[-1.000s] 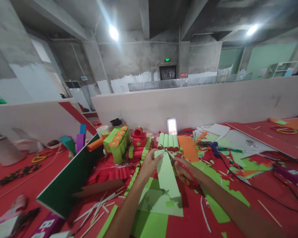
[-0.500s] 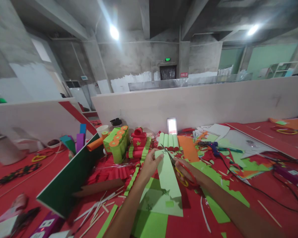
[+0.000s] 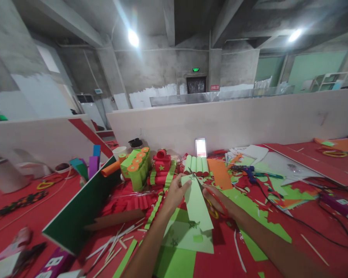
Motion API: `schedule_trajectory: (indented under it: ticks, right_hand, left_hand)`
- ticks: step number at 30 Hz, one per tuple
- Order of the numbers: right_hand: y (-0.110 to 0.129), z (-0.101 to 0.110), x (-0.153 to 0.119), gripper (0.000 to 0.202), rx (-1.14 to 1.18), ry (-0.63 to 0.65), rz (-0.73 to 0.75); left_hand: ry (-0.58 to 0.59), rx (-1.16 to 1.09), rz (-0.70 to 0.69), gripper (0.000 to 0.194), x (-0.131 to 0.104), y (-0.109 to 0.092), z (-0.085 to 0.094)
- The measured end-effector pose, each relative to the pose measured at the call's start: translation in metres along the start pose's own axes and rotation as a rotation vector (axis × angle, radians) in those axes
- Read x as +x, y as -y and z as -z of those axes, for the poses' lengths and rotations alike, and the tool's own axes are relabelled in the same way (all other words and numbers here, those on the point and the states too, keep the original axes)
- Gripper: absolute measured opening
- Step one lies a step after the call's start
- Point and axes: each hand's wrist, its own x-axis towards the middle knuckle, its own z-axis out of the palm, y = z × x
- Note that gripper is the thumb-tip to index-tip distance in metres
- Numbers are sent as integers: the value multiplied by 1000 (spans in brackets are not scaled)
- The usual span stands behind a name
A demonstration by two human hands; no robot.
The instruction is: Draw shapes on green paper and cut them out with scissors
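Observation:
A light green paper strip [image 3: 197, 204] with a star drawn near its top is pinched in my left hand [image 3: 177, 190]. My right hand [image 3: 217, 197] is closed on scissors [image 3: 224, 206] with red and yellow handles, their blades at the strip's upper end beside the star. Below the strip lies a pale green sheet [image 3: 188, 241] with drawn stars, partly over a brighter green sheet [image 3: 174, 264]. Just beyond my hands stand green paper rolls [image 3: 197, 164] with red ends.
Left are red paper pieces, green and orange rolls [image 3: 137, 166], a dark green board [image 3: 81, 204] and thin sticks. Right are an orange sheet [image 3: 220, 173], a blue glue gun [image 3: 250, 173] with its cable, and green scraps [image 3: 255, 231]. A bright phone [image 3: 201, 146] stands behind.
The scissors and my right hand have shifted and turned slightly at the strip. The strip's lower end has swung a little to the right. My left hand is almost unmoved.

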Motion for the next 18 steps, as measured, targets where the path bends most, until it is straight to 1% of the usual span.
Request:
schedule_trajectory:
  ticks: [3,7,9,13,18]
  right_hand:
    - [3,0,-1,50,-29,-29,4]
    - [1,-2,0,50,-53,-118,99]
    - [2,-4,1,52,-59,-123,124]
    - [6,-8,0,53,-78,-109,119]
    - [9,-10,-2,52,-107,-143,104]
  left_hand:
    - [11,0,-12,33,0,1,0]
    - [8,7,-11,33,-2,2,-2]
    - [7,15,-2,33,-2,2,-2]
    - [13,28,-1,33,-1,5,-2]
    - [16,36,-1,34,1,8,0]
